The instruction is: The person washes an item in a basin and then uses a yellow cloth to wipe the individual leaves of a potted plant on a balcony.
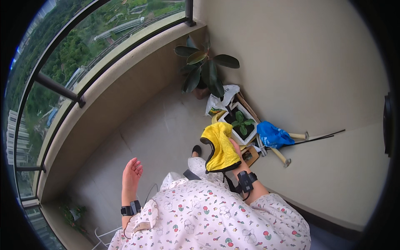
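Observation:
A yellow cloth [221,147] with black edging hangs from my right hand [236,147], which is mostly hidden behind it. The cloth looks crumpled and droops in front of my body. Off to the left, my left hand [132,171] is raised over the grey floor with nothing in it, its fingers slightly curled and apart. Just beyond the cloth stands a white planter box [235,118] with dark soil and a small green leafy plant [242,122].
A potted rubber plant [207,70] fills the balcony corner beside a white plastic bag [229,95]. By the wall are a blue plastic bag [275,134] and pale-handled tools [280,156]. A dark-framed railing [59,86] tops the low curved wall on the left.

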`<control>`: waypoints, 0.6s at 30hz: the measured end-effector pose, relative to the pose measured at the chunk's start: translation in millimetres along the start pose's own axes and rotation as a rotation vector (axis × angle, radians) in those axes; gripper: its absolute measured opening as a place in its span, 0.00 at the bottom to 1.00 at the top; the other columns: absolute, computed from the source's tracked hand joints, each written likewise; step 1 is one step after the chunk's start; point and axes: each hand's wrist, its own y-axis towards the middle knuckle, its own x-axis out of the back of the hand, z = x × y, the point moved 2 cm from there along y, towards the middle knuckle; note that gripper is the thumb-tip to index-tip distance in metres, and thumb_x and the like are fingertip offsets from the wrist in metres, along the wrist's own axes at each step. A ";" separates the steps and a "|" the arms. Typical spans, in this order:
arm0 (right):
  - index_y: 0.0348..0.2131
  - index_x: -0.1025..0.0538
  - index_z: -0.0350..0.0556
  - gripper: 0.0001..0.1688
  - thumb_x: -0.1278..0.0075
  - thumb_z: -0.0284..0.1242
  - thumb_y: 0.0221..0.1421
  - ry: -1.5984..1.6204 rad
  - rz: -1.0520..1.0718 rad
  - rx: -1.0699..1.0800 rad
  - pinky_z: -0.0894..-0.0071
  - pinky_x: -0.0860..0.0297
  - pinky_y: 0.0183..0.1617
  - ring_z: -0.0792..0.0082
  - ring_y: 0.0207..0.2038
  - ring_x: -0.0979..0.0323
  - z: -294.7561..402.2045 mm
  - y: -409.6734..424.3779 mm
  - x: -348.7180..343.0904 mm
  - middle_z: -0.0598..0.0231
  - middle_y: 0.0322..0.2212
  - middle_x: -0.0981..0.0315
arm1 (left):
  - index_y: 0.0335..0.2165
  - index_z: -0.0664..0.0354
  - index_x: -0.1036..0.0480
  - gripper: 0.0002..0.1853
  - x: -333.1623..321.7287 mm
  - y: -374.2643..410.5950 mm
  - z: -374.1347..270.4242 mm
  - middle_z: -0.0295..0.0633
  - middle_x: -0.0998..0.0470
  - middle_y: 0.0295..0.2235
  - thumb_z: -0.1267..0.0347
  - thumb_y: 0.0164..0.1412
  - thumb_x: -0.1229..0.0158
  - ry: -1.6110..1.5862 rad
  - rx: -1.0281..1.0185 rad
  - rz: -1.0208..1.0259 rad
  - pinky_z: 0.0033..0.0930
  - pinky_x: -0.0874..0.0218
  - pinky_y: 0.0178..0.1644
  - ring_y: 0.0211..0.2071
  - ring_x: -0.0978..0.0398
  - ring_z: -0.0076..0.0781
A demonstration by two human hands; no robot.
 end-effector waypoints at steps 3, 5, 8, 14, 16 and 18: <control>0.47 0.29 0.38 0.21 0.60 0.35 0.62 -0.051 -0.004 -0.025 0.63 0.28 0.49 0.61 0.42 0.25 39.6 37.3 -54.6 0.55 0.41 0.24 | 0.45 0.56 0.30 0.18 -43.5 20.9 -20.0 0.33 0.25 0.37 0.57 0.64 0.51 -0.004 0.009 0.016 0.26 0.34 0.41 0.36 0.27 0.23; 0.48 0.30 0.38 0.21 0.60 0.35 0.62 0.011 0.045 -0.048 0.62 0.28 0.49 0.61 0.43 0.25 57.7 65.1 -67.9 0.54 0.42 0.25 | 0.45 0.56 0.30 0.18 -71.0 48.5 -38.2 0.33 0.26 0.38 0.57 0.64 0.51 0.005 0.034 0.066 0.26 0.34 0.42 0.36 0.27 0.24; 0.49 0.31 0.38 0.22 0.59 0.34 0.62 -0.021 0.049 -0.047 0.62 0.28 0.48 0.61 0.43 0.25 82.0 91.1 -90.0 0.55 0.42 0.25 | 0.46 0.55 0.31 0.18 -122.9 92.5 -68.5 0.34 0.26 0.39 0.57 0.64 0.51 0.023 0.068 0.132 0.28 0.35 0.44 0.38 0.27 0.25; 0.54 0.35 0.40 0.23 0.57 0.30 0.61 -0.275 -0.117 0.105 0.67 0.28 0.49 0.66 0.45 0.27 105.5 140.8 -82.2 0.59 0.46 0.28 | 0.51 0.55 0.34 0.21 -209.8 198.1 -111.0 0.35 0.27 0.45 0.55 0.64 0.52 0.190 0.147 0.298 0.33 0.37 0.50 0.45 0.28 0.30; 0.57 0.39 0.43 0.27 0.56 0.27 0.59 -0.338 -0.164 0.204 0.69 0.30 0.50 0.68 0.47 0.29 109.9 154.0 -87.3 0.61 0.49 0.32 | 0.53 0.54 0.36 0.24 -235.2 250.3 -119.4 0.37 0.30 0.49 0.55 0.65 0.52 0.246 0.163 0.365 0.34 0.38 0.52 0.48 0.30 0.31; 0.57 0.38 0.43 0.26 0.56 0.26 0.59 -0.377 -0.238 0.261 0.69 0.31 0.51 0.67 0.48 0.29 116.8 172.6 -83.3 0.61 0.49 0.32 | 0.56 0.53 0.39 0.26 -264.4 301.3 -127.2 0.38 0.34 0.53 0.54 0.65 0.53 0.325 0.196 0.425 0.34 0.40 0.54 0.51 0.33 0.31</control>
